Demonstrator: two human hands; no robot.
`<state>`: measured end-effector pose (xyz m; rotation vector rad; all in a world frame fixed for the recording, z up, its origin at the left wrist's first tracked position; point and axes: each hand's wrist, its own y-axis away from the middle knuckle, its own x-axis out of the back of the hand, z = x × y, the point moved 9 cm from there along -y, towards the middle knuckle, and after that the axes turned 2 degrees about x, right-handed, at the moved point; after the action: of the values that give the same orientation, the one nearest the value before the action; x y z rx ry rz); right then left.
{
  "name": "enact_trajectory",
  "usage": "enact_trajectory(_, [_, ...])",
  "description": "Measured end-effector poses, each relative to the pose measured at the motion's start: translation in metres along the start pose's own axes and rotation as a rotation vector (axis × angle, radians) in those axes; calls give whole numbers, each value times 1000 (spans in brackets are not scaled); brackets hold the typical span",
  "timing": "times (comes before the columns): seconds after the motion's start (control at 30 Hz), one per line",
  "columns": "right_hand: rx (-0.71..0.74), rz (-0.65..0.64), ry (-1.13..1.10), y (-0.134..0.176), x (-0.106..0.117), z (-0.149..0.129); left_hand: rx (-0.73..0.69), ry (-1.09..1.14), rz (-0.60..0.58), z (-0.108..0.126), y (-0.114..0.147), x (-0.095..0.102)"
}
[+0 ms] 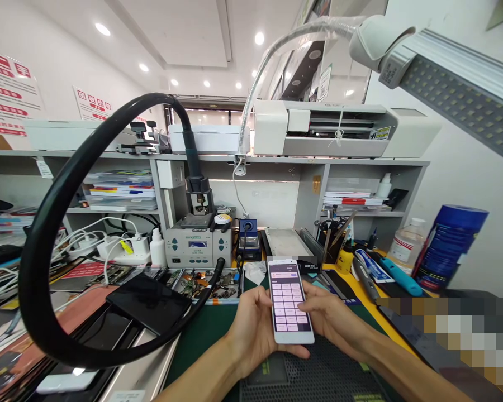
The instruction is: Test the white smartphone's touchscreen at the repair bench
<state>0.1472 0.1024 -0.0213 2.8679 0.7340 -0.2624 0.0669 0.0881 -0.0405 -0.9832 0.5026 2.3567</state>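
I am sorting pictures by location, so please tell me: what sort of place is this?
Most likely an electronics repair workshop, perhaps for phones. The control unit with its thick black hose, the loose electronic parts and the white phone suggest this.

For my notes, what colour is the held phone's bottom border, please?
The phone has a white bottom border, clearest in the head view.

Printed in red Chinese characters on large poster (8, 92) and smaller poster (93, 103), toward ten o'clock, too fine in places to read. Marked apparently QUICK on grey control unit (199, 255), eight o'clock. Lettered too small to make out on white phone (291, 301), five o'clock, and on yellow sticker (380, 133) of white machine (335, 146), two o'clock.
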Motion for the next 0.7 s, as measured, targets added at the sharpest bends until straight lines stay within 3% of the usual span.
enact_trajectory(0.7, [-2, 9, -13, 1, -2, 0, 13, 5, 1, 0, 0, 1])
